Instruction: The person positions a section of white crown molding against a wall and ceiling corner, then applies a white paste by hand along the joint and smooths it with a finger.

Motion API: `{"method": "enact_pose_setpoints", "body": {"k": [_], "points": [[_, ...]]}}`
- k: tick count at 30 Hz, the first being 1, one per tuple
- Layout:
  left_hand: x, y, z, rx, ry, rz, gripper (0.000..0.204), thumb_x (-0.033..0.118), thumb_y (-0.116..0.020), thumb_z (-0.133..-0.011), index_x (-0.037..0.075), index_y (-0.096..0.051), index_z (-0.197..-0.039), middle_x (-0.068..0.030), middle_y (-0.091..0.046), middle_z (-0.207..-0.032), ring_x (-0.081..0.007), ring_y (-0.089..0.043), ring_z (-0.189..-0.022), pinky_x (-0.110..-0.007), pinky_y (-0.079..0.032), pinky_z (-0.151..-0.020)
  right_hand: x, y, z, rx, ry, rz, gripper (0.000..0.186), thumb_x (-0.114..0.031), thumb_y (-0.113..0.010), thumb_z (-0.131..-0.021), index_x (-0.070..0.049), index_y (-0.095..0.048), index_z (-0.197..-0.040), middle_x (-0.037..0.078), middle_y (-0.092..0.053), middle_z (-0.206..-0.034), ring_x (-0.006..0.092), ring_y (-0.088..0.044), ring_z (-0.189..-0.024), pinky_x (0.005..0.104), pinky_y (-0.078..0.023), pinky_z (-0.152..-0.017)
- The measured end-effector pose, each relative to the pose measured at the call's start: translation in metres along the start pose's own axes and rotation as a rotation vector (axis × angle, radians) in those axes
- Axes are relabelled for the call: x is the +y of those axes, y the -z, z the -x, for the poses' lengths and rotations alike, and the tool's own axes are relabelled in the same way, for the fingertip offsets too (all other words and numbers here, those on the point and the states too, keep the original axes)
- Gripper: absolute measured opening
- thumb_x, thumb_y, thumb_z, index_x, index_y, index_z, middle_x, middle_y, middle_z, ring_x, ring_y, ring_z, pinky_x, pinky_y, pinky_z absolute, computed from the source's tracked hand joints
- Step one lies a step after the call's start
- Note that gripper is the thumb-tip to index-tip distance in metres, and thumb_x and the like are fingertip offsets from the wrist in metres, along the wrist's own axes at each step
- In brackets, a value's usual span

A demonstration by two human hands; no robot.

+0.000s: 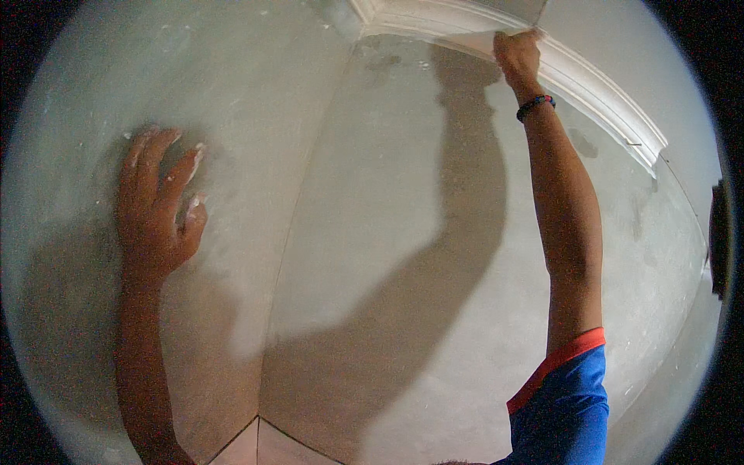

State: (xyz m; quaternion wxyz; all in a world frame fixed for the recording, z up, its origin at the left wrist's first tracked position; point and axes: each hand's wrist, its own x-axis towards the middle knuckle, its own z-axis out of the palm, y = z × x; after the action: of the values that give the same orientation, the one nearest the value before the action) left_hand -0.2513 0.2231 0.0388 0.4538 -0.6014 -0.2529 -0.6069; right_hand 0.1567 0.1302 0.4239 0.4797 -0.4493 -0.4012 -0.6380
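My left hand [157,203] rests against the left wall [232,116], fingers apart and pointing upward. White paste clings to its fingertips and thumb. High on the other wall [372,225], my right hand [518,56] reaches up to a white cornice moulding [589,85] where the wall meets the ceiling. Its fingers are curled at the moulding's edge; whatever they may hold is hidden. A dark beaded bracelet [535,107] circles the right wrist.
The walls meet in a corner [291,232], and another cornice piece [363,11] joins at its top. A nail-like pin [634,144] sticks out near the moulding's right end. Tiles [260,446] begin low in the corner. A dark object [718,240] stands at the right rim.
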Motion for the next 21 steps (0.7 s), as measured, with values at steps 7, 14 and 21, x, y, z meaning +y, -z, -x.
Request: {"method": "enact_pose_setpoints", "body": {"k": [7, 14, 21], "points": [[-0.001, 0.001, 0.003, -0.002, 0.015, 0.019, 0.054, 0.012, -0.067, -0.067, 0.009, -0.057, -0.120, -0.0179, -0.047, -0.132, -0.0431, -0.042, -0.124, -0.055, -0.034, -0.105, -0.079, -0.043, 0.050, -0.412, 0.168, -0.272, 0.071, -0.024, -0.056, -0.081, 0.006, -0.033, -0.141, 0.018, -0.069, -0.081, 0.0299, -0.069, -0.078, 0.0407, -0.053, -0.081], [0.007, -0.005, -0.002, 0.007, 0.042, 0.064, 0.058, 0.010, -0.070, -0.064, 0.011, -0.057, -0.121, -0.0172, -0.048, -0.131, -0.0423, -0.043, -0.123, -0.052, -0.036, -0.104, -0.110, -0.087, 0.046, -0.309, 0.141, -0.216, 0.060, -0.024, -0.055, -0.080, 0.010, -0.043, -0.128, 0.017, -0.069, -0.077, 0.0332, -0.069, -0.076, 0.0430, -0.053, -0.079], [0.016, -0.007, -0.006, 0.073, 0.064, 0.112, 0.056, 0.009, -0.071, -0.064, 0.011, -0.059, -0.119, -0.0167, -0.050, -0.128, -0.0417, -0.046, -0.119, -0.051, -0.038, -0.103, -0.100, -0.123, 0.037, -0.431, 0.204, -0.227, 0.052, -0.027, -0.057, -0.080, 0.009, -0.050, -0.116, 0.019, -0.069, -0.085, 0.0391, -0.066, -0.088, 0.0447, -0.051, -0.084]]}}
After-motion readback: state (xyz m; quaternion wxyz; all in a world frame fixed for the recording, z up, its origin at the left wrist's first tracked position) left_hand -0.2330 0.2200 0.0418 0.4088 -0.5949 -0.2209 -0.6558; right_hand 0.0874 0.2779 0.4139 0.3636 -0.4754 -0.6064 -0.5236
